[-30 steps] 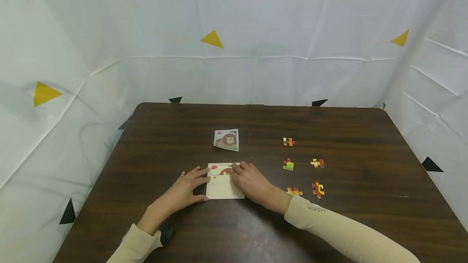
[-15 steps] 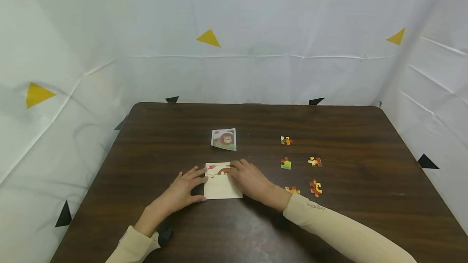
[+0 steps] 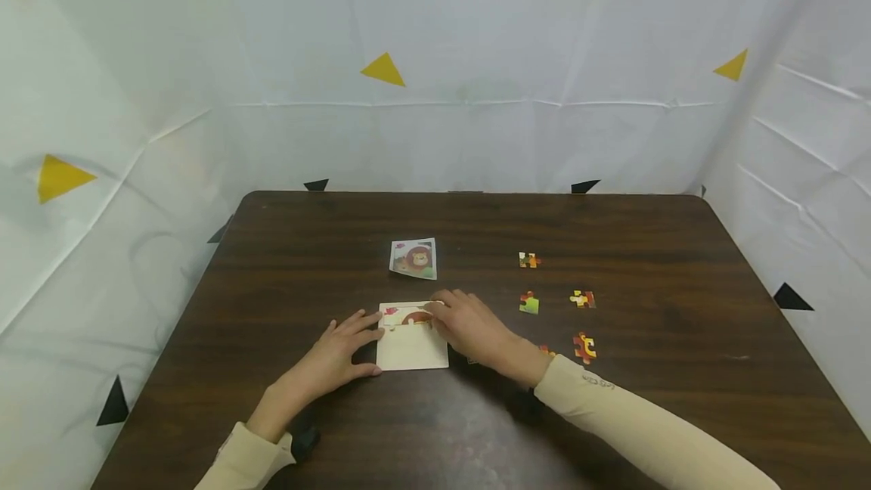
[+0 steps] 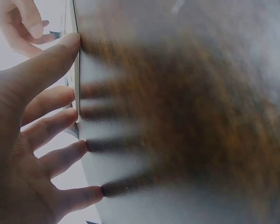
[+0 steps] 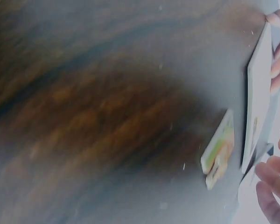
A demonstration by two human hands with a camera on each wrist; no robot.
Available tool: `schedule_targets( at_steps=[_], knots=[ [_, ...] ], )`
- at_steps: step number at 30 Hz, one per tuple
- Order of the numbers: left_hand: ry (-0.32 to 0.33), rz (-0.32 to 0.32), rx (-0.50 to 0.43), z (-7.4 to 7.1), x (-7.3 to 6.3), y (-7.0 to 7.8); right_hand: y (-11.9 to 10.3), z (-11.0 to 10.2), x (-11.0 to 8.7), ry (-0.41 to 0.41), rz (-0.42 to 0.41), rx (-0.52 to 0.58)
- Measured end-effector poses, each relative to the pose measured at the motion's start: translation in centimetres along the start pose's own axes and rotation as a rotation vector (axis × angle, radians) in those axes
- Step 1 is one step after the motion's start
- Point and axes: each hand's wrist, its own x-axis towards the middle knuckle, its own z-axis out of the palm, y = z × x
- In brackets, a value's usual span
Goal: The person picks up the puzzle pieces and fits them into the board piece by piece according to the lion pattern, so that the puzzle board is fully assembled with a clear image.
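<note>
A cream puzzle board [image 3: 412,348] lies on the table, with joined jigsaw pieces [image 3: 416,316] along its top showing a pink flower and a reddish-brown mane. My left hand [image 3: 343,352] is spread at its left side, thumb and fingertips against the edge, as the left wrist view also shows. My right hand [image 3: 476,333] hovers over the upper right corner, its fingers loosely bent; nothing shows between them in the right wrist view. Under that hand lies a loose jigsaw piece [image 5: 218,151] beside the board, mostly hidden in the head view.
Right of the board are several loose jigsaw pieces, including a green one [image 3: 528,303] and a red-and-yellow one [image 3: 584,348]. A lion picture card [image 3: 413,258] lies behind the board. White sheeting [image 3: 476,146] stands beyond the dark wooden table [image 3: 646,263].
My right hand has lifted slightly off the board's pieces, uncovering more of the mane and part of a loose piece below it. The left hand stays at the edge. The head view shifts slightly.
</note>
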Motion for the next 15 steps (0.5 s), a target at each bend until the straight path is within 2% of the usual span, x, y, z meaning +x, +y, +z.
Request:
schedule_targets(
  at_steps=[5,9,12,15],
  knots=[
    [0.005,0.0,-0.002,-0.1,-0.2,0.0,1.0,-1.2,-0.6,0.038,0.024,0.003],
    [0.008,0.0,0.014,0.0,-0.3,-0.1,2.8,-2.1,-1.3,0.085,0.069,-0.003],
    [0.01,0.0,0.021,0.0,-0.3,-0.1,5.0,-3.1,-1.9,0.119,0.152,0.005],
    [0.015,0.001,0.021,0.0,-0.3,-0.1,7.5,-4.4,-2.5,0.127,0.286,0.046]
  ],
)
